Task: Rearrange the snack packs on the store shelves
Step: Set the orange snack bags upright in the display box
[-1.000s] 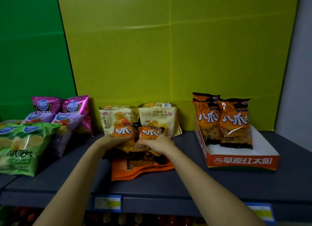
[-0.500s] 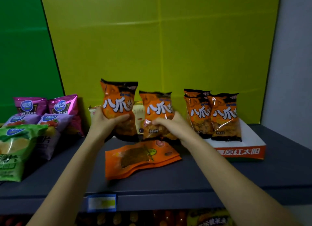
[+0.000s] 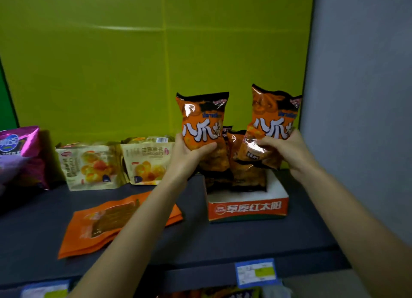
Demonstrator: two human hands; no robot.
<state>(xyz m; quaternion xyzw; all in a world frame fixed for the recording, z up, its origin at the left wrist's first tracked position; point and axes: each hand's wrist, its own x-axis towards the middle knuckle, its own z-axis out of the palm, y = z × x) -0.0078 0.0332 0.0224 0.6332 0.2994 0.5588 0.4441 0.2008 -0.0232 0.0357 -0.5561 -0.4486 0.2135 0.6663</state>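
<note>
- A tray (image 3: pixel 247 209) sits at the right of the shelf (image 3: pixel 223 242), with packs (image 3: pixel 247 175) standing in it.
- Each hand holds one pack above the tray: left hand (image 3: pixel 189 157), right hand (image 3: pixel 287 150).
- Two croissant bags (image 3: pixel 147 161) stand left of the tray, at the back.
- A flat pouch (image 3: pixel 107 222) lies before them.
- A foil bag (image 3: pixel 17 155) stands far left.

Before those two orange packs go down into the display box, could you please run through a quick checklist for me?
1. Left hand grips its orange pack firmly: ok.
2. Right hand grips the other orange pack firmly: ok.
3. Both packs upright, labels facing out: ok.
4. Free room in the display box in front of the packs standing in it: ok, white floor shows at the front and right.
5. Standing packs steady enough not to topple: cannot tell.
6. Flat orange pouches clear of the box: ok.
</note>
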